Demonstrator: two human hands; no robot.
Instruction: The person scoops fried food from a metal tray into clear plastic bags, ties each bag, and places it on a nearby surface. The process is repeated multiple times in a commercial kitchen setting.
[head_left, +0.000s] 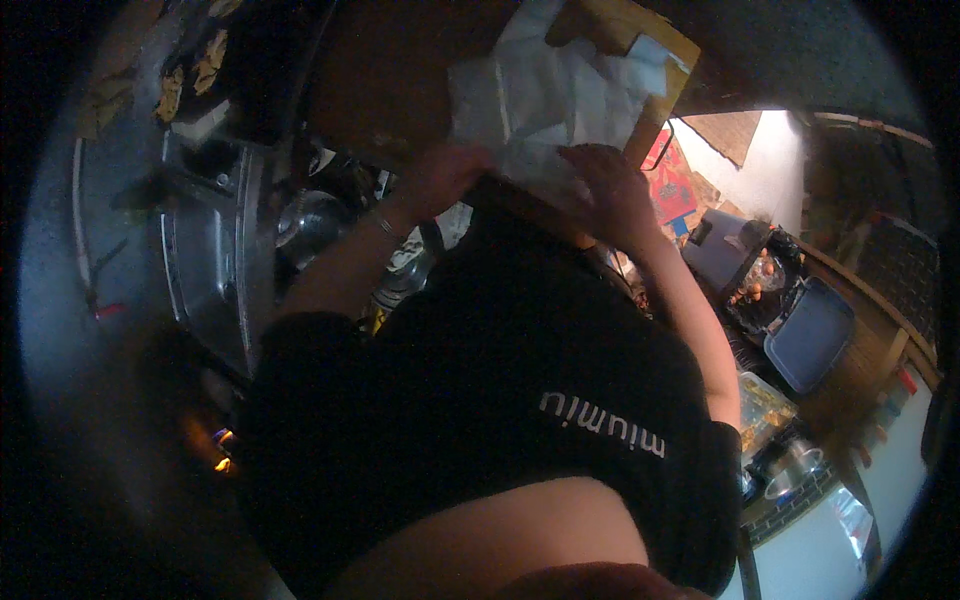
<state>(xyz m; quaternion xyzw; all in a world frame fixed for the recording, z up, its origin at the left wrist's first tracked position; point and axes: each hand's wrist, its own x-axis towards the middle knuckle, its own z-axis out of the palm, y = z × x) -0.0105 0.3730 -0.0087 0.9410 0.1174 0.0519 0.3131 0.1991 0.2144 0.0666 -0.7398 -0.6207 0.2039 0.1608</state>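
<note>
My left hand (450, 176) and my right hand (611, 195) reach forward to a wooden board or drawer (679, 75), dimly lit and tilted. Across it lie overlapping pale, creased sheets (555, 90), of paper or thin plastic. The fingers of my left hand are at the near left edge of the sheets; blur and shadow hide whether they grip. My right hand lies over the near right part with its fingers bent, touching the sheets or the wood. A thin loop handle (662, 146) sticks out at the right side of the wood. My black shirt (480, 375) fills the middle.
A metal sink (206, 255) is at the left, with a shiny metal bowl (313, 217) beside it. A small flame (223, 465) burns at lower left. On the right are a plastic bin (720, 247), several eggs (761, 277), a blue-grey lid (810, 334), a food container (765, 405) and a metal pot (795, 469).
</note>
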